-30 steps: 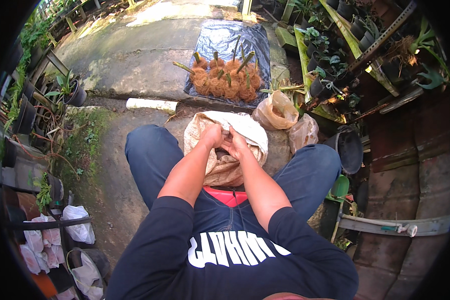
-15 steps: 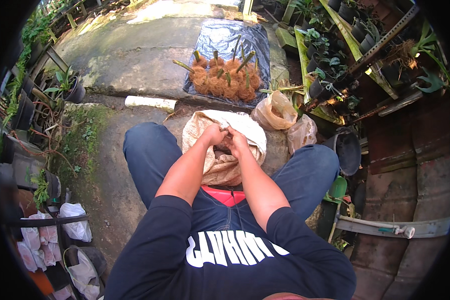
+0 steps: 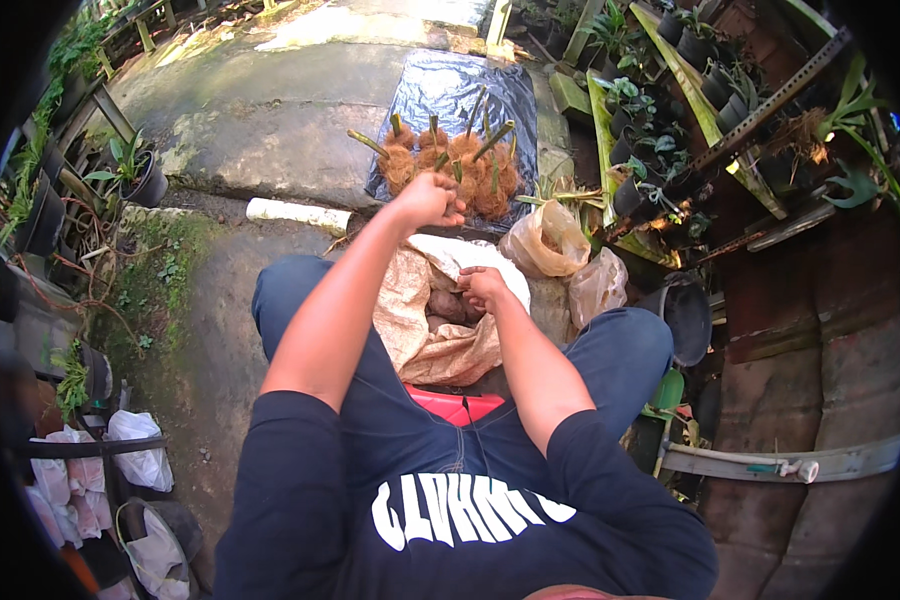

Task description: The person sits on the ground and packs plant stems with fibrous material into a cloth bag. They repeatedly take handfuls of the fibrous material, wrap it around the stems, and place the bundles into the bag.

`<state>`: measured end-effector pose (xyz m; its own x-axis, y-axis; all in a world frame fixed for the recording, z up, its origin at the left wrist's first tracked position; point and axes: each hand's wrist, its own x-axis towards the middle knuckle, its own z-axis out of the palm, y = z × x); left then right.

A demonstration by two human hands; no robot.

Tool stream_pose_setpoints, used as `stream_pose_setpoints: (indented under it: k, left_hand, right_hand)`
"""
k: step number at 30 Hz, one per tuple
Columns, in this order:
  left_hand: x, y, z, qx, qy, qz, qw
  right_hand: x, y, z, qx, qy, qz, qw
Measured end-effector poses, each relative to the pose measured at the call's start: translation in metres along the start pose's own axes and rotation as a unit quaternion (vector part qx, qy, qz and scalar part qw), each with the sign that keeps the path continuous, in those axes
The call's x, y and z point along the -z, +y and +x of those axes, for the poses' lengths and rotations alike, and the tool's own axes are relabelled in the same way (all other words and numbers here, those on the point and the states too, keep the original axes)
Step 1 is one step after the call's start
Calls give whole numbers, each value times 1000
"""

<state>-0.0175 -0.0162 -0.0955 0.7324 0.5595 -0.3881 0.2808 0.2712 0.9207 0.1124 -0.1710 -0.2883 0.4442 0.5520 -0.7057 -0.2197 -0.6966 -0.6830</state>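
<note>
1. The left hand (image 3: 428, 200) is reaching out over the plant bundles (image 3: 448, 168) on the black sheet (image 3: 450, 90), its grip closing on a small fibre-wrapped plant – best set down upright beside the others.
2. The right hand (image 3: 483, 288) is resting in the open sack (image 3: 440, 330) between the knees, fingers curled into the fibre; what it is pinching, I cannot tell.
3. Two plastic bags (image 3: 555, 240) are sitting just right of the sack – crowding that side.
4. A white pipe (image 3: 298, 213) is lying to the left, well apart.

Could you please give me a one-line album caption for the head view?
Seated in a plant nursery, the left hand reaches toward fibre-wrapped cuttings on black plastic sheet; the right hand rests in an open sack.
</note>
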Motion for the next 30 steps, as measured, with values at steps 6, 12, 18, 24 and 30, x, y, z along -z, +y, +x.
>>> stream_pose_setpoints:
  k: [6, 12, 18, 24, 30]
  left_hand:
    - [44, 21, -19, -57, 22, 18, 998]
    - [-3, 29, -51, -138, -16, 84, 987]
    - [-5, 26, -47, -235, -8, 136, 962]
    - [-20, 29, -28, -254, -11, 176, 951]
    - [-33, 31, 4, -193, 4, 176, 965]
  right_hand:
    - [78, -87, 10, 37, -88, -100, 990]
    - [243, -210, -46, 138, 106, -339, 924]
    - [305, -289, -100, 116, 198, -424, 876]
    - [344, -292, -41, 120, 165, -401, 893]
    - [312, -279, 47, 45, 88, -431, 897]
